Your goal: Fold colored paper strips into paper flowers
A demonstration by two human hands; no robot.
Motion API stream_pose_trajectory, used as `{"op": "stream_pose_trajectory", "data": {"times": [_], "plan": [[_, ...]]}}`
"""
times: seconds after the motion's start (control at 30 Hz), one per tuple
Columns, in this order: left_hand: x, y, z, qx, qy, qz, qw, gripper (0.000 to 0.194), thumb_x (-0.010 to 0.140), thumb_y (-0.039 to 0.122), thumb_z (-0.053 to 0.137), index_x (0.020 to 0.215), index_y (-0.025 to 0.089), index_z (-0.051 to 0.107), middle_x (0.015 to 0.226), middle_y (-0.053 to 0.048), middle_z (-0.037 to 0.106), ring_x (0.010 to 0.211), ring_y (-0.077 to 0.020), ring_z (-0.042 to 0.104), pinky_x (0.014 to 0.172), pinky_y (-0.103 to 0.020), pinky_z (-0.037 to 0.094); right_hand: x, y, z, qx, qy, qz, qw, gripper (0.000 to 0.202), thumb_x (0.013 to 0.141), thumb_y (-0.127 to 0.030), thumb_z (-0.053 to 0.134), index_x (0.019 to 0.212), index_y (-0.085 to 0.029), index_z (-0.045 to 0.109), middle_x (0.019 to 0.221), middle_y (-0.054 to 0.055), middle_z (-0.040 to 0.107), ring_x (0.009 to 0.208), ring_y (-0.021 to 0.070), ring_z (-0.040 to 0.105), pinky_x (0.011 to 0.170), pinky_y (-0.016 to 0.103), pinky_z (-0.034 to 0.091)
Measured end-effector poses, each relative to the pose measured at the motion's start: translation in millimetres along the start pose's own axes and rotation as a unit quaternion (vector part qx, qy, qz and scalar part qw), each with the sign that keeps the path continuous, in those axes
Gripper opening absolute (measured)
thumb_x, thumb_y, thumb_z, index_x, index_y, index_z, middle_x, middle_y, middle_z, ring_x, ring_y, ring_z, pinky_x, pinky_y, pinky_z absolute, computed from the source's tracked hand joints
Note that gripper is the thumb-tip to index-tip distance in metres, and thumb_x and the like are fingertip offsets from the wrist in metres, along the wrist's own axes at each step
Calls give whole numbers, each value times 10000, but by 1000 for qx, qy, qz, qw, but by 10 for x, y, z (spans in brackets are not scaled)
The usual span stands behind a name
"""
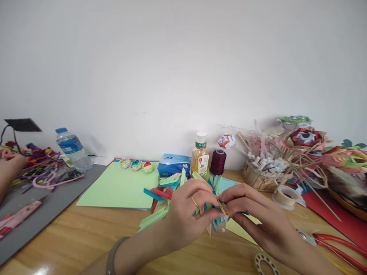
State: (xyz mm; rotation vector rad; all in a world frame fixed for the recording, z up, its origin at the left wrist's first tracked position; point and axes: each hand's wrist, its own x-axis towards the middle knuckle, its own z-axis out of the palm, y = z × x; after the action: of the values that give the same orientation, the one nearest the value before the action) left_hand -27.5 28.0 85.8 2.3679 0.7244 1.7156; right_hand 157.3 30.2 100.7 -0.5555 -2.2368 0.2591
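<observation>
Both hands meet near the middle of the view, fingertips almost touching. My left hand (190,212), with a ring and a bangle, has its thumb and fingers pinched at a small folded paper piece (223,209). From the other side, my right hand (255,212) pinches the same pale yellowish piece, its fingers bent. The piece is small and partly covered by the fingertips. Behind and below the hands lies a heap of folded paper strips (155,217) in green, blue, red and peach.
Green paper sheets (120,187) bear three small paper balls (136,164). Behind stand a tissue pack (174,165), a tea bottle (200,154) and a thread spool (218,162). At right are a basket (258,179) and red-handled scissors (338,244). Another person's hand (13,162) is far left.
</observation>
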Motion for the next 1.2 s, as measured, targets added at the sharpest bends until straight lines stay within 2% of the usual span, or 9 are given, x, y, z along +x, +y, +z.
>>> {"op": "stream_pose_trajectory", "data": {"times": [0.23,0.33,0.43,0.53,0.7,0.9,1.0,1.1,1.2], "plan": [[39,-24,-15,-58,-42,-24,997,96,757,191,650,762,182,554,740,-34,590,737,-155,577,678,-297,494,-7,26,5,36,-13,23,999,172,848,-75,501,885,-229,569,880,38,608,798,132,609,664,226,524],[39,-31,-23,-116,-81,-121,982,154,706,214,701,732,186,552,742,-24,574,723,-151,553,648,-287,475,2,34,12,85,-30,55,994,125,862,-119,516,852,-230,571,855,28,612,776,128,607,655,228,519],[32,-33,-35,-177,-112,-226,951,185,662,232,734,712,182,563,776,-25,545,735,-146,542,620,-259,469,4,35,23,144,-46,102,983,85,881,-198,515,819,-221,569,832,30,620,769,138,605,660,251,516],[38,-31,-48,-206,-126,-269,932,202,641,222,750,705,171,566,771,-16,534,736,-134,528,650,-247,459,-3,39,34,187,-57,143,970,123,887,-280,515,793,-215,564,817,30,612,779,150,596,678,278,508],[55,-23,-52,-219,-130,-282,925,207,644,220,749,698,164,558,751,-7,531,723,-123,516,656,-236,441,-6,48,43,220,-72,170,958,171,893,-332,501,781,-217,559,812,19,600,769,143,578,683,283,490],[74,1,-43,-185,-107,-222,951,211,670,280,735,625,164,564,694,-17,542,683,-128,514,612,-242,453,14,54,52,217,-71,172,958,174,891,-333,502,776,-211,549,817,24,612,772,146,587,682,281,495],[77,2,-37,-154,-96,-214,960,200,663,269,742,603,166,582,673,-19,560,672,-130,521,619,-252,466,7,66,64,196,-69,175,962,166,893,-320,499,781,-209,550,815,29,614,770,150,584,686,291,491],[68,-15,-32,-138,-73,-228,961,155,648,236,752,620,169,615,688,-20,574,694,-136,535,655,-264,476,-6,76,77,168,-57,185,967,174,888,-328,502,775,-207,557,789,22,608,740,148,576,661,281,481],[70,-35,-39,-164,-81,-273,944,114,649,205,740,637,166,633,715,-20,580,706,-133,547,670,-262,476,-12,79,83,158,-47,213,963,181,873,-346,518,770,-203,560,753,7,588,702,142,555,635,266,467]]}}
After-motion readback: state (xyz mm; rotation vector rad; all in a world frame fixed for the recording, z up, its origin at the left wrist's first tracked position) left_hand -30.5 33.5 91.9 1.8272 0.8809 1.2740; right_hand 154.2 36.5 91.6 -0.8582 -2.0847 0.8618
